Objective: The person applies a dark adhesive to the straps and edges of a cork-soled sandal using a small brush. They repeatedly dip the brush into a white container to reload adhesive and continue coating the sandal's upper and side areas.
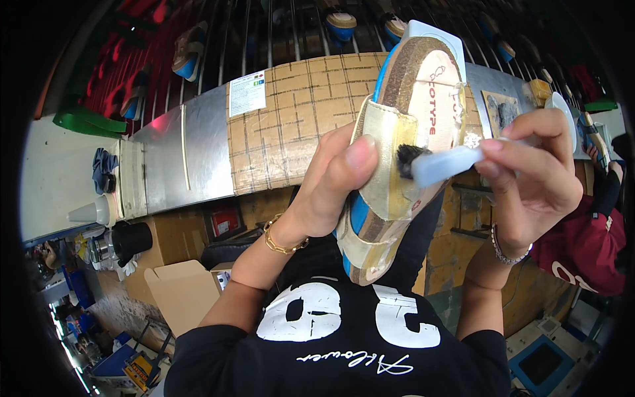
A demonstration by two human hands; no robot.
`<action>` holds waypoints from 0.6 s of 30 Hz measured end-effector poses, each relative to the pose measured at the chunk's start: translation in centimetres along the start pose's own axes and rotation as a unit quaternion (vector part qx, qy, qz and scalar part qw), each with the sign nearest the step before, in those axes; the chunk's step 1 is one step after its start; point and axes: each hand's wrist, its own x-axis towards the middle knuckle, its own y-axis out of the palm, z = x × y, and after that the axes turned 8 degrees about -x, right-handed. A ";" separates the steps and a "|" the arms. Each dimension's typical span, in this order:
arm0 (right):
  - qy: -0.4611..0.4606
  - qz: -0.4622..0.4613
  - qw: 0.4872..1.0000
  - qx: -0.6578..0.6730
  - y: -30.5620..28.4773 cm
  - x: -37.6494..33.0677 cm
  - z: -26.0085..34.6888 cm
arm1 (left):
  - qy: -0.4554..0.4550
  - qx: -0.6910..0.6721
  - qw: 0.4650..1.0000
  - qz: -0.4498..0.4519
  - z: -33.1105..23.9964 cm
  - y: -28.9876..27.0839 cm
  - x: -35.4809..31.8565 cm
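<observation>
Before a cardboard sheet point(291, 135) on a metal bench point(210, 145), one gold-strapped sandal point(385, 178) is clasped by the left hand point(334, 172) and partly screened by a brush point(450, 165) pinched in the right hand point(539, 172); beyond, shoes point(188, 56) are ranged on bars point(296, 30).

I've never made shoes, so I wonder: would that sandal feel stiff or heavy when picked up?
The sandal is probably stiff, given its thick sole; the thin-edged straps may flex slightly. It seems light, since only the left hand grips it.
</observation>
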 end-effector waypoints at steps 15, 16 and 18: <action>-0.004 0.001 0.999 -0.034 -0.2 -0.2 0.4 | -0.012 -0.023 1.000 0.013 0.2 0.0 0.0; -0.009 0.007 0.999 -0.032 -0.3 -0.2 0.3 | -0.015 -0.028 0.999 0.018 0.1 0.0 0.0; -0.026 0.020 0.999 -0.023 -0.5 -0.2 -0.1 | -0.019 -0.027 0.999 0.029 -0.3 0.0 0.1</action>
